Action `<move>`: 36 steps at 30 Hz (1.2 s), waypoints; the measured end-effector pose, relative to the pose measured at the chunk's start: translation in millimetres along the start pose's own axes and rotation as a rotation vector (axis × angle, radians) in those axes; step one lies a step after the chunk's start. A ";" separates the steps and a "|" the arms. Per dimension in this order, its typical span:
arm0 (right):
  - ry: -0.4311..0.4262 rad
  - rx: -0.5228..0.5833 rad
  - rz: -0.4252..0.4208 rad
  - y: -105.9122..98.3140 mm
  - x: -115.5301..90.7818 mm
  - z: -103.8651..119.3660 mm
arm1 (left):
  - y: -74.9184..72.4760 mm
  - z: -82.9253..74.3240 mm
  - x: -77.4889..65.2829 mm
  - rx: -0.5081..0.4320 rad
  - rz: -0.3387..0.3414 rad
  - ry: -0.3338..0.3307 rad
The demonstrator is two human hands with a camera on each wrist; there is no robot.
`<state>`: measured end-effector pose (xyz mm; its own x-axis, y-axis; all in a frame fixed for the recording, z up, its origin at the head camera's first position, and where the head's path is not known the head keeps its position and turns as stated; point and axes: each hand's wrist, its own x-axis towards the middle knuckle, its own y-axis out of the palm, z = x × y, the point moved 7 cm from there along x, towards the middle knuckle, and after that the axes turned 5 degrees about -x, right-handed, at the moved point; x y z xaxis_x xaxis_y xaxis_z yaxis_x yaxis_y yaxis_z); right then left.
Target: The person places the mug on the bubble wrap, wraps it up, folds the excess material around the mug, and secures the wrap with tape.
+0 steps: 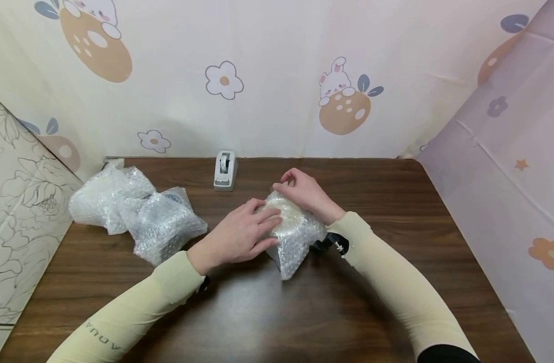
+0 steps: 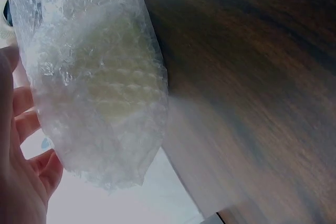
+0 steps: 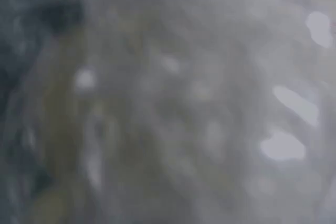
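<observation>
A package in clear bubble wrap lies on the table in front of me, and a pale yellowish thing shows through its layers. Across its left side rests my left hand, fingers spread and only slightly bent; the left wrist view has this hand along the wrap's edge. At the far end of the package, my right hand pinches the edge of the wrap between thumb and curled fingers. What lies right at those fingertips is too small to tell. Blurred bubble wrap fills the right wrist view.
Several bubble-wrapped bundles lie together at the left of the brown wooden table. A white tape dispenser stands near the back edge. Patterned curtains hang behind and at both sides.
</observation>
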<state>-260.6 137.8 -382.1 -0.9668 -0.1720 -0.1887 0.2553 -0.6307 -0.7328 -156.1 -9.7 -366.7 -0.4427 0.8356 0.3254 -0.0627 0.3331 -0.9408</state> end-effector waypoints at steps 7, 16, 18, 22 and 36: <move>-0.225 0.010 -0.084 -32.8 -38.0 -8.9 | 0.6 2.1 0.4 -0.047 -0.022 -0.053; -0.556 -0.059 0.030 -26.7 -106.2 -33.4 | -0.2 -11.8 -8.5 -0.055 -0.049 -0.109; -0.573 -0.102 0.063 -16.9 -108.5 -41.5 | -0.4 -16.2 -8.6 -0.064 -0.053 -0.114; -0.545 -0.105 0.122 -1.3 -108.4 -42.6 | 2.9 -23.2 -9.5 -0.063 -0.014 -0.160; -0.543 -0.070 0.139 40.0 -75.4 -3.4 | -7.9 1.1 -38.0 0.007 -0.051 -0.326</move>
<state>-177.6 128.1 -399.3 -0.7768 -0.6266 0.0632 0.3614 -0.5256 -0.7702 -139.8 -44.5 -371.8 -0.7016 0.6340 0.3253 -0.0974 0.3669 -0.9252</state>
